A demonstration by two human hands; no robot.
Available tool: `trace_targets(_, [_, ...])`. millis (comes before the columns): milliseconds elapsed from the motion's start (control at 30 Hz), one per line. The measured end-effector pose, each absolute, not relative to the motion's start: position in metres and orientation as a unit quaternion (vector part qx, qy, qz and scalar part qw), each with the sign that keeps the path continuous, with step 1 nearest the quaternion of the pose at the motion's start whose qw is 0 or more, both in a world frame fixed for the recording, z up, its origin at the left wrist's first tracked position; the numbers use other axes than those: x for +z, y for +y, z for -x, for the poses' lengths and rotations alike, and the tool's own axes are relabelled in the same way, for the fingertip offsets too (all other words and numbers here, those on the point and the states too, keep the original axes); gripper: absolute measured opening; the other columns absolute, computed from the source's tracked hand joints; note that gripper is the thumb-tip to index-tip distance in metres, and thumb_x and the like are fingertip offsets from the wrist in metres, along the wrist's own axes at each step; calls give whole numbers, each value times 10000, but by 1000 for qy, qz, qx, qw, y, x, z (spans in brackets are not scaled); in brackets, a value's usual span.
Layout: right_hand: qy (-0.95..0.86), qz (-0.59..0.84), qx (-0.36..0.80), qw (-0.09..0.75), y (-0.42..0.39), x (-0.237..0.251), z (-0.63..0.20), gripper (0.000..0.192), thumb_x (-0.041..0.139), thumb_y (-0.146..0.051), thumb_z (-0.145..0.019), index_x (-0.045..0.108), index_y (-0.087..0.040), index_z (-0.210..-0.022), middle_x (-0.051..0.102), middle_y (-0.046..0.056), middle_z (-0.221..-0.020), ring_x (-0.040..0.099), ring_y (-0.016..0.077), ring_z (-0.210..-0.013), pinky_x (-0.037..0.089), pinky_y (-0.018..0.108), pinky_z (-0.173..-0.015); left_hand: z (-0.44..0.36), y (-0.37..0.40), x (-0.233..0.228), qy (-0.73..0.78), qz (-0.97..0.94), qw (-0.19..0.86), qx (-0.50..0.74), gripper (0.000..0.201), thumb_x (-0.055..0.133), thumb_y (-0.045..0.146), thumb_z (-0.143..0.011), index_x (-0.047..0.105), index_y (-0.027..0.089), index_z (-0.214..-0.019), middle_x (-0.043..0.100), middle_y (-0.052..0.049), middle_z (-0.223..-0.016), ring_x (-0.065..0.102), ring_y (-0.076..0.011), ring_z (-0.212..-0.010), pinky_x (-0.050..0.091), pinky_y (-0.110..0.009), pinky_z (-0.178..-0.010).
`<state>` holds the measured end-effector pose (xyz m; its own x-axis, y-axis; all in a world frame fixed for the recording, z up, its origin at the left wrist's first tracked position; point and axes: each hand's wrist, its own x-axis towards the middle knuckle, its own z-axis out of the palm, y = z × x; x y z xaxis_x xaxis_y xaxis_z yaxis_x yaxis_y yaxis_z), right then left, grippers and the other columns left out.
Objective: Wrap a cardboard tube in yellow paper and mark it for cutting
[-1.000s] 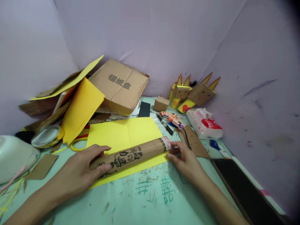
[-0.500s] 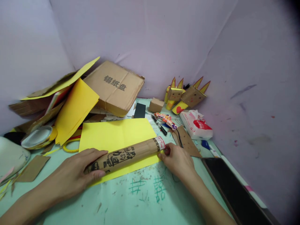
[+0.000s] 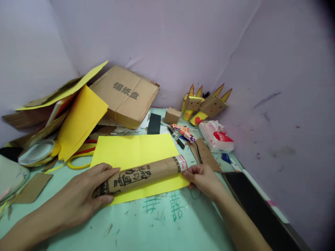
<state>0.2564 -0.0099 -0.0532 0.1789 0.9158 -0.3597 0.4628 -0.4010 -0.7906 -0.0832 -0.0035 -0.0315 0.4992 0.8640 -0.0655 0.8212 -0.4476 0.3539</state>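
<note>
A brown cardboard tube (image 3: 146, 173) with black printed characters lies across the near edge of a yellow paper sheet (image 3: 133, 150) on the pale green table (image 3: 157, 226). My left hand (image 3: 83, 193) grips the tube's left end, thumb under it and fingers over. My right hand (image 3: 202, 177) pinches the yellow sheet's near right corner, just by the tube's taped right end.
A heap of cardboard and yellow paper (image 3: 86, 104) lies at the back left beside a foil dish (image 3: 36, 153). Cardboard figures (image 3: 206, 104), a tissue pack (image 3: 216, 136), markers (image 3: 176, 136) and a black block (image 3: 154, 123) sit behind. A dark tablet (image 3: 259, 209) lies at the right.
My right hand has shifted from the tube's right end to the sheet's corner. The view has drifted a little; the tube and my left hand stay in place.
</note>
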Motion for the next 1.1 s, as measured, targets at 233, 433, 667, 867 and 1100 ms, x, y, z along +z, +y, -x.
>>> trace_targets(233, [-444,721,452,281,-76,-66,-274,264,568,-405,-722,607,-172,-604,569,-9,-464,506,122,-415,376,235,-437,77,-5,-29,405,-898,157,64,496,522,387,-801,450,408,-1292,588,15,-1206,597,-217,-1028,500,-252,-827])
trace_targets(433, [-499,719,301,379,-92,-70,-286,291,541,-372,-805,636,-173,-995,693,77,-851,651,200,-746,502,283,-630,69,-16,-34,422,-879,154,163,418,470,384,-821,490,480,-1227,620,38,-1107,607,-215,-952,495,-275,-775])
trace_targets(667, [-594,605,278,452,-101,-64,-277,152,500,-263,-883,622,-220,-961,649,52,-940,623,165,-877,499,244,-743,67,-23,-38,413,-883,125,187,411,451,385,-828,471,533,-1210,619,77,-1111,610,-204,-944,480,-270,-749])
trace_targets(867, [-614,597,296,423,-105,-69,-276,261,608,-252,-819,588,-230,-1079,681,48,-979,653,160,-850,532,255,-772,68,-21,-33,397,-897,141,135,441,475,348,-832,456,472,-1255,610,51,-1123,614,-188,-955,495,-253,-777])
trace_targets(1100, [-685,589,218,370,-110,-92,-294,358,634,-293,-797,602,-311,-1153,700,11,-1037,686,168,-792,577,231,-732,92,-22,-11,385,-896,194,112,514,485,299,-878,354,322,-1375,448,-27,-1401,429,-220,-1278,418,-321,-1013])
